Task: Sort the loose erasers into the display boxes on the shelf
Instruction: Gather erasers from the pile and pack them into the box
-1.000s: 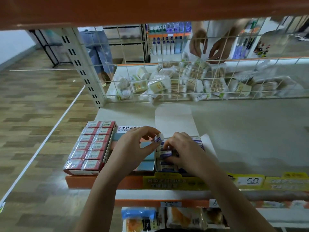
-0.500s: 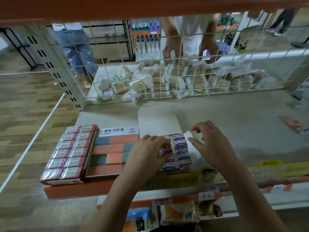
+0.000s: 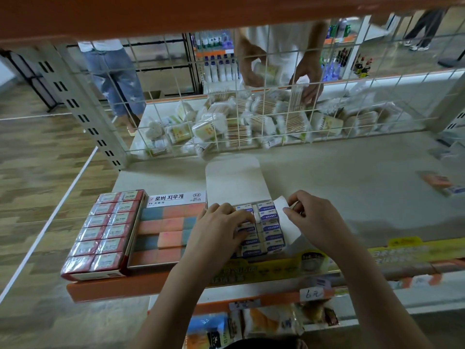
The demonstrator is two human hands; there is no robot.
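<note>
A person's two bare hands work at a white display box point(image 3: 235, 182) of blue-and-white erasers point(image 3: 270, 229) at the front of a grey shelf point(image 3: 352, 187). The left hand point(image 3: 221, 230) rests on the box's left column of erasers, fingers curled down onto them; whether it grips one I cannot tell. The right hand point(image 3: 314, 217) pinches the box's white side flap point(image 3: 284, 217) between thumb and fingers. Left of this box sit a box of orange-and-blue erasers point(image 3: 163, 227) and a red box of wrapped erasers point(image 3: 105, 230). Two loose erasers point(image 3: 442, 183) lie far right on the shelf.
</note>
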